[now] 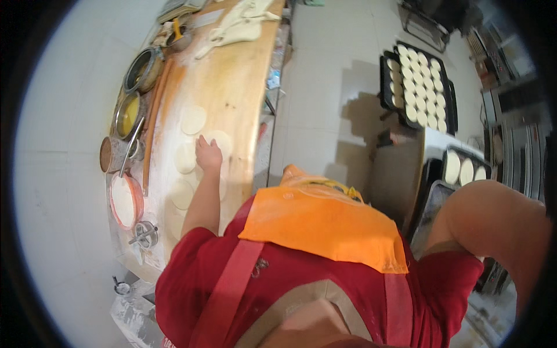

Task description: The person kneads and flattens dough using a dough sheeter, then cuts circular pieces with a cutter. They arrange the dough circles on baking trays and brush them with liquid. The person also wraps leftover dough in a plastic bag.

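My left hand (209,155) reaches over the floured wooden worktable (243,100), its thumb and fingers apart. It is at the edge of a flat round of dough (223,142); whether it presses on it I cannot tell. Close by lie another dough round (186,157) and a further one (193,120) just beyond the fingertips. More rounds, among them one near my forearm (182,194), are partly hidden by my arm. My right arm (487,222) is bent and raised at the right edge, with its hand out of view.
Along the table's far side are a long wooden rolling pin (156,126), a bowl of yellow liquid (129,115) and a pink basin of white powder (123,202). A dough sheet (239,32) lies at the table's end. Black trays of dough rounds (422,87) stand at right.
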Demonstrator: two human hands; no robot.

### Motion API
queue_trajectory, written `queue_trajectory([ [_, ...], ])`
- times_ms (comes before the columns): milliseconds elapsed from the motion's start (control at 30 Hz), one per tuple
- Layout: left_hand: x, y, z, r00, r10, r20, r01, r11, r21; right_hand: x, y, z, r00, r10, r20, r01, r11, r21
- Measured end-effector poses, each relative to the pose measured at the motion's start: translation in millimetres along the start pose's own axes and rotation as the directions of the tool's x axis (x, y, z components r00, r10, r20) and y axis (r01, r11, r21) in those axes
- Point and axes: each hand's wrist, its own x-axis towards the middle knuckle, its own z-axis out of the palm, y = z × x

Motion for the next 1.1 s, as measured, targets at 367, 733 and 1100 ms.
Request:
queue_trajectory([
  [367, 4.9, 37.5, -94.7, 0.790, 0.409, 0.456, 0.027, 0.720, -0.693, 81.2, 212.6, 212.7, 0.819, 0.520, 0.241, -0.547, 0.583, 0.602],
  [733, 211.9, -160.1, 81.3, 0.918, 0.394, -0.034, -0.306, 0.763, 0.570, -124.8, 233.8, 226.8, 0.242, 0.905, -0.351, -0.962, 0.270, 0.033],
  [1100, 12.8, 86.0, -58.0, 0.887, 0.371, 0.275, 0.130, 0.371, -0.919, -533.8, 17.7, 112.8, -0.748, 0.082, -0.658, -0.397, 0.739, 0.544],
])
